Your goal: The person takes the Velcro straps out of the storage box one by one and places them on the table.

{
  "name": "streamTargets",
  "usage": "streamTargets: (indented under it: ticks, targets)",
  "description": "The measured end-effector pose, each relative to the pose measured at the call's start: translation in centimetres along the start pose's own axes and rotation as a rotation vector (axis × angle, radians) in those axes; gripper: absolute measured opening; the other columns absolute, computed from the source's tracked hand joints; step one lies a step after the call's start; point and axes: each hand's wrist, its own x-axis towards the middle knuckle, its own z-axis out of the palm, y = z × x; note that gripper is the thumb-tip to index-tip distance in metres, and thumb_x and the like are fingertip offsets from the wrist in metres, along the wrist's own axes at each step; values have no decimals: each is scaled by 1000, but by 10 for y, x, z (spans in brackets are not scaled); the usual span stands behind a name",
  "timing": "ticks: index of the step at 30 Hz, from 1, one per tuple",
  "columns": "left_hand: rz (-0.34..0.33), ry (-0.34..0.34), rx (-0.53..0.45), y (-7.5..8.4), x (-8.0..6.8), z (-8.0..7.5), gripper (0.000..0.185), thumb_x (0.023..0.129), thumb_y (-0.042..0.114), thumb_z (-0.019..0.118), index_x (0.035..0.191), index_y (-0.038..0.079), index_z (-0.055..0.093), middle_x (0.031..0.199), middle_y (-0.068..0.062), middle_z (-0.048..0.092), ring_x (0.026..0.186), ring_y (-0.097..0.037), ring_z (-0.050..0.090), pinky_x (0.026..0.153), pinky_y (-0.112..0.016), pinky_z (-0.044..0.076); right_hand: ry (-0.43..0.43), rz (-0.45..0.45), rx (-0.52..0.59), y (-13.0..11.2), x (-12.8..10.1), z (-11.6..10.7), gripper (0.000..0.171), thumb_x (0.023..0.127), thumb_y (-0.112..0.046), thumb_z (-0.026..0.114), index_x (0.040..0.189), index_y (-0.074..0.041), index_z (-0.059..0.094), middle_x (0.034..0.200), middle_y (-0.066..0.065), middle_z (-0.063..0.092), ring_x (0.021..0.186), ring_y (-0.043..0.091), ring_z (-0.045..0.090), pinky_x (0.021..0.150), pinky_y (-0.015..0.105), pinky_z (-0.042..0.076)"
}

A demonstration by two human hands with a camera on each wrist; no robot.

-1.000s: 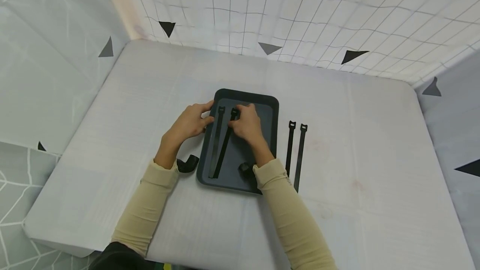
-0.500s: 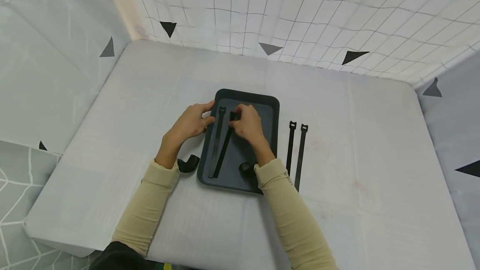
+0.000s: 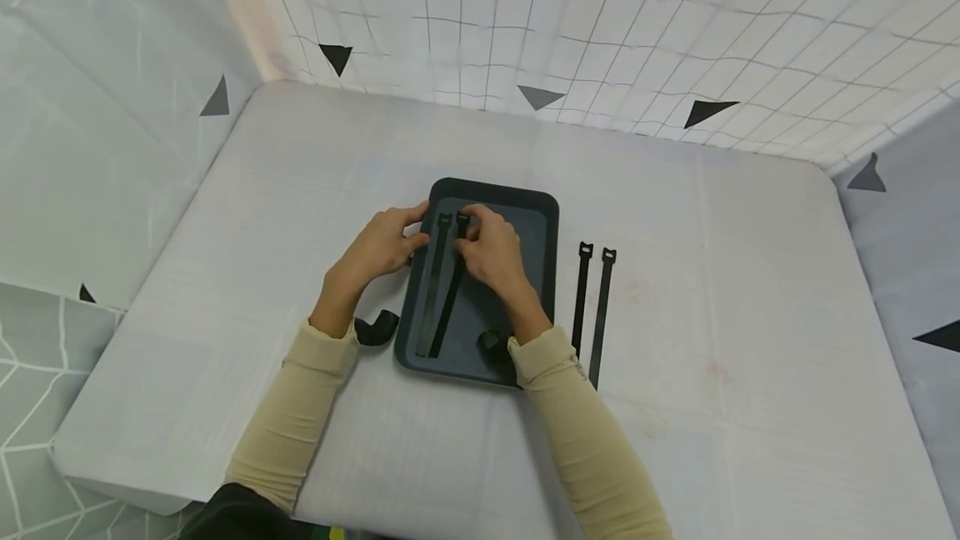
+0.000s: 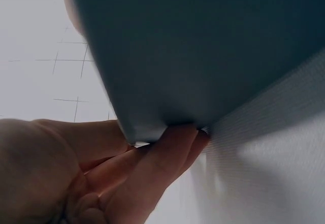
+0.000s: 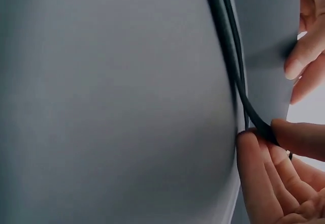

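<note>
A dark grey tray (image 3: 480, 377) lies on the table, and my left hand (image 3: 378, 244) holds its left edge. In the left wrist view, fingers (image 4: 172, 148) touch the tray's side wall (image 4: 167, 71). Inside the tray, two black hook-and-loop cable straps lie lengthwise: a left strap (image 3: 433, 290) and a right strap (image 3: 448, 307). My right hand (image 3: 495, 252) pinches the right strap near its slotted head. The right wrist view shows this strap (image 5: 260, 126) bent slightly up between thumb and fingers.
Two more black straps lie side by side right of the tray, a nearer strap (image 3: 581, 290) and an outer strap (image 3: 602, 307). A black curved piece (image 3: 377, 328) sits left of the tray; another black piece (image 3: 491, 342) lies inside it, partly behind my right sleeve.
The right strap's head has shifted a little left, toward the left strap, with my right fingers moving along. My left hand and the tray stay in place.
</note>
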Motion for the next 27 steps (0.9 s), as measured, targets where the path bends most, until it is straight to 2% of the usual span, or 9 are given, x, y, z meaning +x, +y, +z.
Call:
streamTargets:
  ticks: [5, 9, 19, 27]
  targets:
    - [4, -5, -27, 0, 0, 0, 62, 102, 10, 58, 156, 6, 28, 150, -23, 39, 78, -25, 70, 63, -31, 56, -23, 38, 104, -1, -2, -3, 52, 93, -5, 69, 141, -2, 52, 89, 10, 65, 63, 21, 65, 66, 37, 55]
    - [7, -4, -48, -1, 0, 1, 62, 101, 9, 58, 156, 6, 28, 150, -23, 39, 81, -25, 70, 67, -32, 59, -63, 49, 203, -2, -5, -6, 61, 93, -2, 68, 148, 1, 43, 96, 14, 66, 60, 23, 67, 58, 32, 57]
    - [-1, 2, -59, 0, 0, 2, 63, 101, 9, 58, 156, 9, 28, 147, -22, 43, 86, -26, 70, 70, -33, 59, -62, 46, 372, 0, -16, -23, 68, 92, 4, 67, 152, 2, 33, 108, 20, 63, 73, 27, 68, 58, 34, 59]
    - [7, -2, -70, 0, 0, 2, 62, 101, 8, 59, 155, 7, 29, 149, -22, 41, 90, -28, 70, 71, -33, 59, -56, 63, 465, -2, -20, -31, 68, 92, 4, 68, 152, -3, 36, 104, 18, 63, 77, 28, 67, 63, 45, 60]
